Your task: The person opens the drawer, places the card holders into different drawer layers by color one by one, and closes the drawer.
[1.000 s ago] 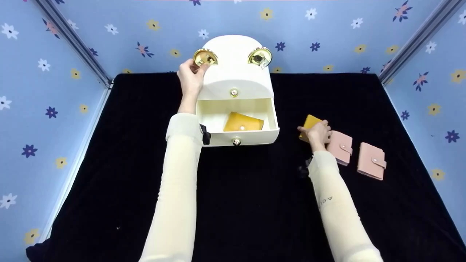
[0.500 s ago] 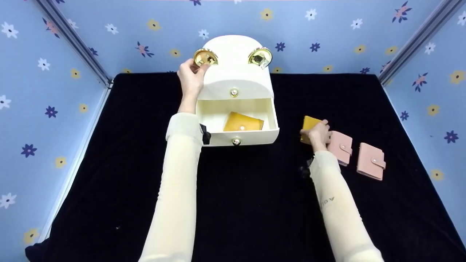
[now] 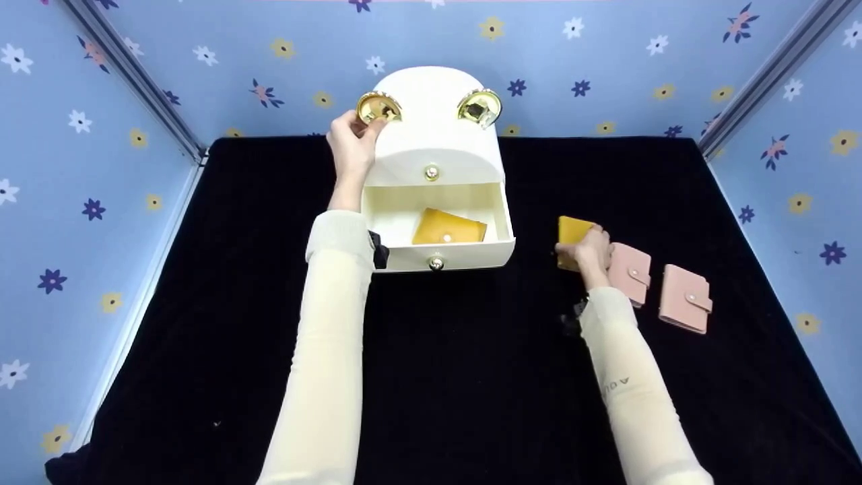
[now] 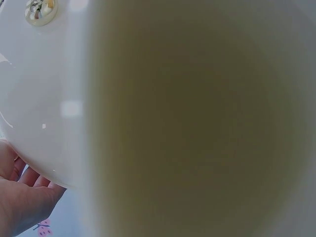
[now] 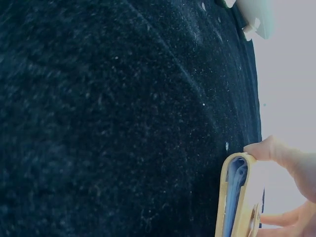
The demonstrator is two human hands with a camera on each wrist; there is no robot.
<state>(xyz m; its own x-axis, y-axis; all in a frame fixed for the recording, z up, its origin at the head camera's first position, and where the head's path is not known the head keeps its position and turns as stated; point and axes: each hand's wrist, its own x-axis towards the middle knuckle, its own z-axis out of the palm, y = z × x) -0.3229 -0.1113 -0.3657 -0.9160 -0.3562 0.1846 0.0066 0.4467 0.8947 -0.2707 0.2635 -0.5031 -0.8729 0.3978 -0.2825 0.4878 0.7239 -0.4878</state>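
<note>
From my remote seat I'm seeing the left hand (image 3: 352,145) curling thumb and fingers round the edge of a white drawer box (image 3: 434,135), hard and glossy, domed at the top; the thumb is lying against a shiny gold cup (image 3: 374,102). Big blur is filling most of the left wrist view, so I can't tell exactly where each finger is pressing. Right hand (image 3: 589,249) is pinching a yellow card holder (image 3: 572,229), fingers bent, gap only as wide as the holder. Right wrist view: smooth rounded cover, filmy bluish sleeves showing at the edge. I can't tell whether it's resting on the cloth.

Cream sleeves, soft knit, are covering both forearms. Between the hands, just nearer than the left one, a squared white drawer (image 3: 471,254) is standing pulled out, a round gold knob (image 3: 436,263) on its front. A second yellow holder (image 3: 449,227), smooth, with a pale snap, is lying inside, tilted. Another gold cup (image 3: 479,104) is sitting right of the left hand, across the dome.

Just right of the right hand, a pink holder (image 3: 629,269), rounded corners, snap strap, is lying flat; a matching pink one (image 3: 685,296) is lying farther right. Beneath everything, black cloth (image 3: 465,377) is spreading, velvety, lint-specked. Beyond both hands, a blue flowered wall (image 3: 438,34) is rising.
</note>
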